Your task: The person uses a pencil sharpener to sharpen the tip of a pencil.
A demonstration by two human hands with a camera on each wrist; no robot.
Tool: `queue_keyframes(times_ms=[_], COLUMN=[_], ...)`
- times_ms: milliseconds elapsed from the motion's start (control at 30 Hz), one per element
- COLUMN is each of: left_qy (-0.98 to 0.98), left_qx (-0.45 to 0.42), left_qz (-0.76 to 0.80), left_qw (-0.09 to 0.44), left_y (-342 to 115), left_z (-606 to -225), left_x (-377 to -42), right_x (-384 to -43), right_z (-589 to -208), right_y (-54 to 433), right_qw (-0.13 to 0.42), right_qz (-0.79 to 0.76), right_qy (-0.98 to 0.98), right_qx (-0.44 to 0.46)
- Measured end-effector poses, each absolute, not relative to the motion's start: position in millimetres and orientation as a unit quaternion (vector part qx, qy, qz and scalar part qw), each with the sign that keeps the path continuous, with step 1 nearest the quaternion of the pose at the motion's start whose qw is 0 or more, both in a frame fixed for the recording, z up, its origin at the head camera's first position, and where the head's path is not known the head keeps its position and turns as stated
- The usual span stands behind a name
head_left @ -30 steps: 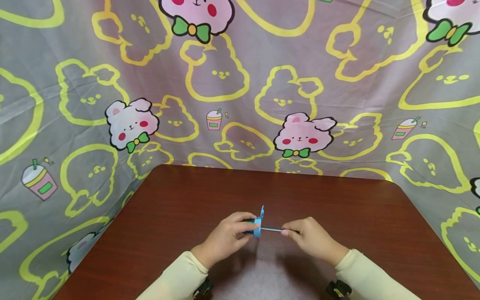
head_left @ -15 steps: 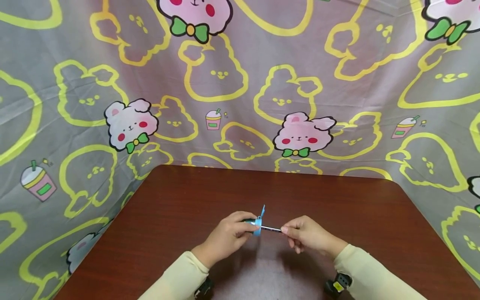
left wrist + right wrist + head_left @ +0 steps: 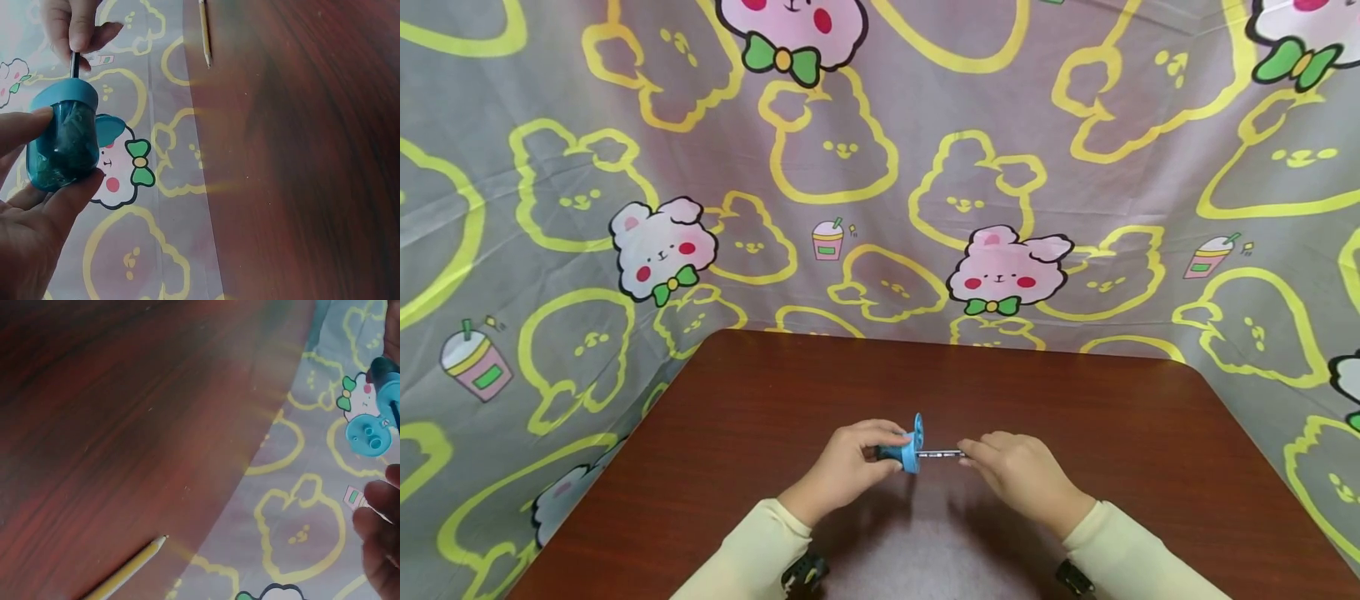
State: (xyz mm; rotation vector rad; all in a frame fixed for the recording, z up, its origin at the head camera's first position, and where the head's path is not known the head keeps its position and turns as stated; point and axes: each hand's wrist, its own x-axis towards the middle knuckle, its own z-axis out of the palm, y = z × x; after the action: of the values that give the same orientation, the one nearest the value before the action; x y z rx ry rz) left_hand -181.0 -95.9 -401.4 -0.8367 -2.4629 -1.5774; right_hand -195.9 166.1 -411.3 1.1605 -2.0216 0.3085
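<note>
My left hand [image 3: 850, 458] grips a pencil sharpener [image 3: 65, 147] by its see-through blue-green container, thumb and fingers on opposite sides. Shavings show inside the container. Its light blue round lid [image 3: 369, 435] hangs flipped open on the hinge, standing upward in the head view. A thin dark pencil [image 3: 940, 454] runs into the sharpener's mouth from the right. My right hand [image 3: 1018, 467] pinches the pencil's outer part between thumb and fingers, a short way from the sharpener. The pencil's tip is hidden inside. Both hands are held above the table.
A dark red-brown wooden table [image 3: 790, 392] lies beneath. A yellow pencil [image 3: 128, 569] lies on wood in both wrist views. Grey cloth [image 3: 895, 225] with yellow outlines and rabbit faces hangs behind and at the sides. Each wrist wears a small black device [image 3: 805, 571].
My right hand has turned about the pencil, its fingers uncurling and then rolling over to show the back of the hand. The sharpener has tilted slightly, its lid showing more face-on, and shifted a little left.
</note>
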Motion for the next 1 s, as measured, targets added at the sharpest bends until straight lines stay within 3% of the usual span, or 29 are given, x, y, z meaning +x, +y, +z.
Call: queue_keyframes(times_ms=[100, 200, 400, 467, 533, 800, 1000], left_qy=[-0.797, -0.801, -0.817, -0.819, -0.821, -0.813, -0.797], left_qx=[-0.266, -0.276, -0.327, -0.333, -0.329, -0.249, -0.254], left_qz=[-0.542, -0.531, -0.465, -0.454, -0.451, -0.524, -0.547], left_qw=[0.026, 0.024, 0.097, 0.115, 0.121, 0.052, 0.033], left_y=[-95.9, -95.9, -93.4, -92.3, -91.8, -95.8, -97.3], left_z=[-400.7, -400.6, -400.1, -400.3, -401.2, -403.5, -403.2], left_x=[-180.8, -180.6, -177.4, -176.8, -176.9, -180.6, -181.2], right_x=[-195.5, -192.3, -184.2, -184.1, -184.9, -193.1, -195.4], right_z=[-411.4, -411.1, -401.2, -398.3, -398.2, -408.0, -412.5], right_y=[165.4, 164.8, 163.5, 163.5, 163.4, 164.1, 160.1], right_qw=[0.404, 0.381, 0.136, 0.094, 0.114, 0.349, 0.405], right_qz=[0.109, 0.122, 0.259, 0.264, 0.232, 0.146, 0.156], right_qy=[-0.776, -0.782, -0.869, -0.888, -0.898, -0.822, -0.779], right_qx=[0.472, 0.478, 0.399, 0.366, 0.356, 0.427, 0.452])
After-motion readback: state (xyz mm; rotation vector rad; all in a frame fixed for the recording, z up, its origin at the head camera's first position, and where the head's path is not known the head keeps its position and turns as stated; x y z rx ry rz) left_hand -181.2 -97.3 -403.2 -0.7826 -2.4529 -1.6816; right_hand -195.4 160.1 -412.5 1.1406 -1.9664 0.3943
